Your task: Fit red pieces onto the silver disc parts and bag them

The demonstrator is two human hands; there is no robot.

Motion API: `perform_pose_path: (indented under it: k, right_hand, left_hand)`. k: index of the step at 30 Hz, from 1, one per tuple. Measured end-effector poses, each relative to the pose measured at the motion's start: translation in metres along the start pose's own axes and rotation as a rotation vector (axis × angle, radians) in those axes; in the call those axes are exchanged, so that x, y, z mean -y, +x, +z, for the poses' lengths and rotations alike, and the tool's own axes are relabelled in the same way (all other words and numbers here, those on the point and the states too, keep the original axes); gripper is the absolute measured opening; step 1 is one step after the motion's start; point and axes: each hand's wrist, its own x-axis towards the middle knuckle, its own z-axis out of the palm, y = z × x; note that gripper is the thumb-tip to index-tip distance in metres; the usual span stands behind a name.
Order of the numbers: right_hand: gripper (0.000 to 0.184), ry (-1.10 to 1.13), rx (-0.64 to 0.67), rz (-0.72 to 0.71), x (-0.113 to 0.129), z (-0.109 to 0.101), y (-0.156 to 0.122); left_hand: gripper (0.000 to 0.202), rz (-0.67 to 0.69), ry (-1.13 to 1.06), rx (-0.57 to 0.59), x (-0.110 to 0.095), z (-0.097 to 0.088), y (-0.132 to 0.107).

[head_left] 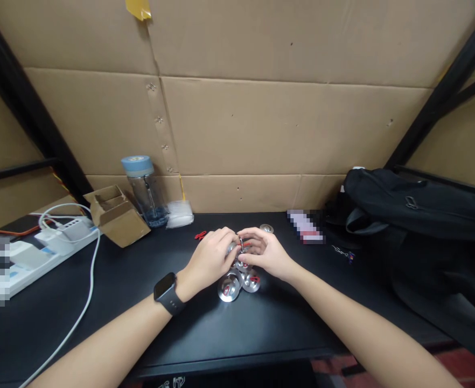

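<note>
Small silver domed discs with red loops, which look like finger cymbals, lie in a cluster on the black table. One finger cymbal (228, 288) is at the near side, with another finger cymbal (252, 281) to its right. Above the cluster my left hand (212, 256) has its fingers closed on a finger cymbal (231, 248), partly covered by them. My right hand (270, 254) meets it from the other side, thumb and forefinger curled round a thin metal edge with some red cord. Fingers hide much of this piece. A black smartwatch (168, 292) is on my left wrist.
Behind the hands lie a red cord (200, 235) and a single metal disc (266, 228). A bottle (146, 194), an open cardboard box (118, 215) and a power strip (55, 256) stand left. A black bag (423, 215) fills the right. Cardboard (262, 124) walls the back.
</note>
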Motion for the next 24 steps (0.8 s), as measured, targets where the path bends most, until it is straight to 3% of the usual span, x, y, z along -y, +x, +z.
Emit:
perform_pose_path:
  k: [6,11,15,19,24]
  right_hand:
    - [0.052,-0.238,-0.052,-0.064,-0.001,-0.021,0.008]
    - [0.044,-0.743,-0.262,-0.143,-0.008,-0.073,0.018]
    - [0.037,-0.963,-0.251,-0.050,-0.020,-0.107,0.022]
    - [0.032,-0.987,-0.195,0.025,-0.030,-0.114,0.024]
    - [0.027,-1.098,-0.103,-0.033,-0.026,-0.105,0.021]
  left_hand:
    - [0.012,-0.021,0.202,0.051,0.027,-0.010,0.004]
    - [0.013,-0.106,0.341,0.124,0.081,-0.031,-0.002]
    - [0.015,-0.153,0.308,0.174,0.110,-0.037,-0.008]
    - [0.015,-0.154,0.242,0.192,0.113,-0.033,-0.010]
    - [0.020,-0.143,0.238,0.204,0.106,-0.029,-0.009]
